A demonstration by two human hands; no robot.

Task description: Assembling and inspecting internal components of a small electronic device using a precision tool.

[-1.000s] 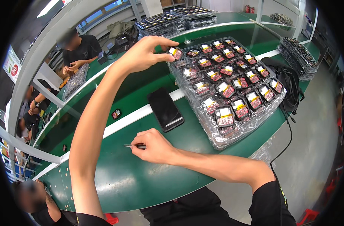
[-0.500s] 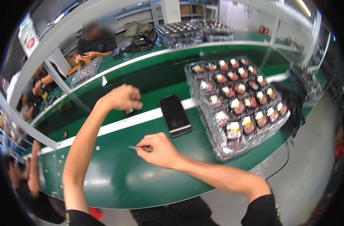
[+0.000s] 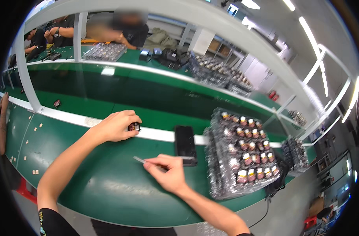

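My left hand (image 3: pixel 115 128) is over the white rail, its thumb and fingers closed on a small black part (image 3: pixel 134 127) with a reddish-brown and white face. The fingers partly cover that part, so its exact kind is unclear. Just above the green worktop (image 3: pixel 112 177), my right hand (image 3: pixel 167 172) is shut on thin grey tweezers (image 3: pixel 139 159), whose tips point left. A black phone (image 3: pixel 185 143) lies right of both hands, across the worktop and the rail.
Stacked clear plastic trays (image 3: pixel 242 157) hold rows of similar parts at the right. Beyond the white rail (image 3: pixel 156 134) runs a green belt with another dark part (image 3: pixel 56 103). Small beige pieces (image 3: pixel 35 172) lie at left. A grey frame post (image 3: pixel 30 74) rises there. People sit across.
My left hand has closed on the small part, lifting it from the belt to the rail. My right hand still grips the tweezers. The view has turned, shifting the scene.
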